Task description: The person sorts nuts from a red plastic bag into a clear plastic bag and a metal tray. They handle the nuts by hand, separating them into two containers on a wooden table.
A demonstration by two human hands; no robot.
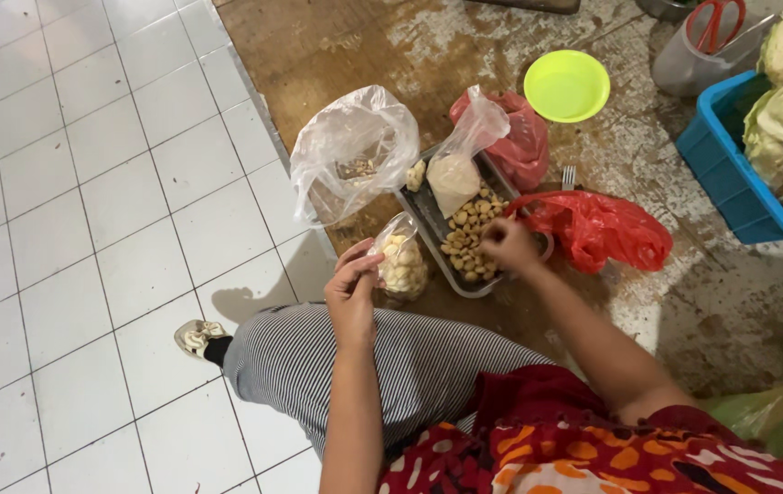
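Right hand (508,243) has its fingers pinched down on the pale nuts (470,240) in the grey tray (428,216), whose long axis runs 11 to 5. Left hand (352,285) grips the small filled bag (401,261) at its 2 o'clock, nearer the body

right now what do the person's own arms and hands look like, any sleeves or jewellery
Both forearms are bare down to the left hand and right hand: no sleeves reach them, and no gloves, watch or bracelets show. Rings are too small to tell. The top near the body is red with orange and white shapes.
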